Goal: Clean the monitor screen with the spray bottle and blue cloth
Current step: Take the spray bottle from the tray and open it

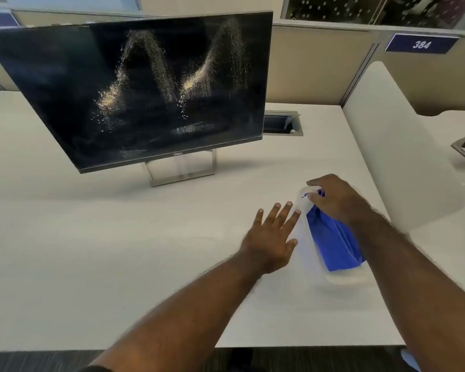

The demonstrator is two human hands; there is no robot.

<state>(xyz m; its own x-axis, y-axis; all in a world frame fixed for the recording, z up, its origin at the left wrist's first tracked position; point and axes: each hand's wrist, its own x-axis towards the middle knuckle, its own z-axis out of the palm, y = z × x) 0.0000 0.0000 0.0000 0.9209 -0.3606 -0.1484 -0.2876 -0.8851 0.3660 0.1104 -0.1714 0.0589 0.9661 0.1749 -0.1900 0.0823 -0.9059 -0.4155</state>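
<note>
Screen of monitor [145, 89] already speckled with spray. Right hand [333, 200], fingers curled round the blurred spray bottle [305, 210] and blue cloth [330, 242] low over the table [118, 251]; left hand [271, 234] flat, fingers released. Best to part cloth from bottle, then wipe droplets promptly with broad strokes before runs form.

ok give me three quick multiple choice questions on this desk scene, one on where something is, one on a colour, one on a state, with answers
1. Where is the cloth?
A. in a clear container on the desk
B. draped over the monitor
C. on the floor

2. What colour is the cloth?
A. yellow
B. blue
C. red

3. What state is the monitor screen in?
A. wiped dry
B. cracked
C. speckled with spray droplets

Answers: 1 A, it sits in the clear container under the right hand, beside the flat left hand. 2 B, it is plainly blue. 3 C, arcs of droplets cover the dark screen.
</note>
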